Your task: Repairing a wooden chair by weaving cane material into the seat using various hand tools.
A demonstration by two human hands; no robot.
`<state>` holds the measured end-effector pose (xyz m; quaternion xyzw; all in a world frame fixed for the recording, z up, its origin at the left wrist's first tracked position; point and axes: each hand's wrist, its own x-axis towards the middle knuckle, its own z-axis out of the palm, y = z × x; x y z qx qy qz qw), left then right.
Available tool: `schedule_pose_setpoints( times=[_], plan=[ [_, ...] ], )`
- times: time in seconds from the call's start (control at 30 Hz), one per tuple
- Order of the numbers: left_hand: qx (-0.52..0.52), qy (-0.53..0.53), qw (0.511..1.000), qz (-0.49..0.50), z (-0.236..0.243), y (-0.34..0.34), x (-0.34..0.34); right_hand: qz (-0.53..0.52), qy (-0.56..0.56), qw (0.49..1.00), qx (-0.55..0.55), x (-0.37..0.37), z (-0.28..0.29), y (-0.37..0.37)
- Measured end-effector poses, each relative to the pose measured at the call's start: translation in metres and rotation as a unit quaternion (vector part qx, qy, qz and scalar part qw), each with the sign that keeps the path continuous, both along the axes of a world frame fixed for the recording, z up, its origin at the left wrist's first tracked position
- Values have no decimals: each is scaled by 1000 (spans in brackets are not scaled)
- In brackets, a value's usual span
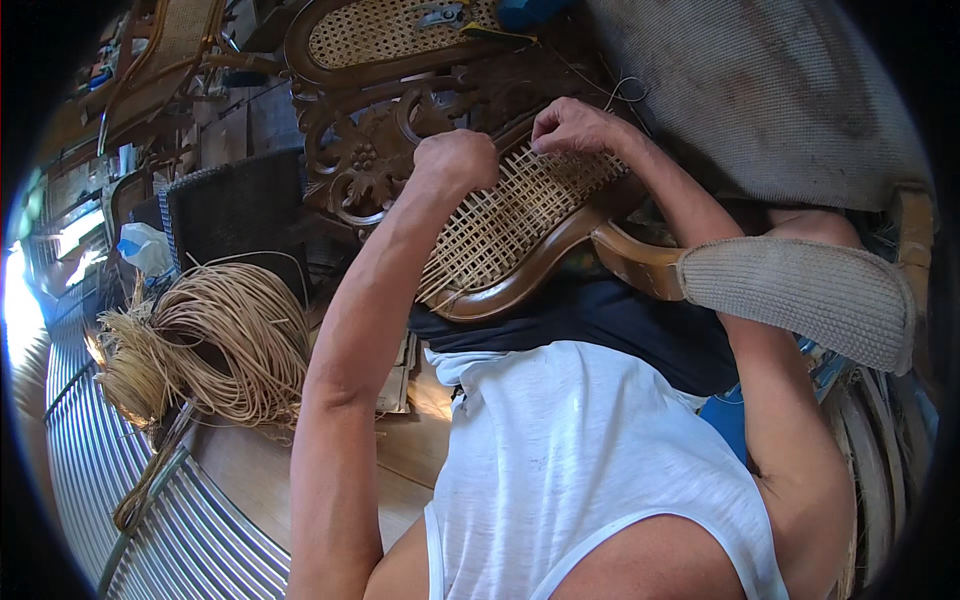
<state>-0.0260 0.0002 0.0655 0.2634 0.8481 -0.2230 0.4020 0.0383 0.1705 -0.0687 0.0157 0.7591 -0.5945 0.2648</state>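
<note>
A half-woven cane panel [497,232] in a curved brown wooden frame [520,297] lies across my lap. My left hand [455,160] is closed in a fist above the panel's left far edge, and whatever its fingers hold is hidden. My right hand [575,127] bends over the far right part of the weave, thumb and fingers pinched together near the strands. Any strand in that pinch is too small to make out. Beyond the left hand, carved scrollwork [365,150] of brown wood joins a finished cane panel [385,35].
A large coil of cane [240,335] sits on the left beside a frayed bundle [135,385]. Metal pliers [440,16] rest on the far panel. A wooden armrest [640,262] with a textured pad [800,290] crosses near my right arm. Grey woven fabric [760,100] stands at the far right.
</note>
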Motion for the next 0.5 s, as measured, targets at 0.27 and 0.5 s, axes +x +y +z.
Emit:
schedule_pose_setpoints(
  times=[0.27,0.5],
  plan=[
    [-39,-13,998,-38,12,12,-10,-17,32,996,-77,-3,-1,7],
    [-24,-41,998,-35,-11,-3,-14,5,48,999,-16,-5,4,1]
  ],
)
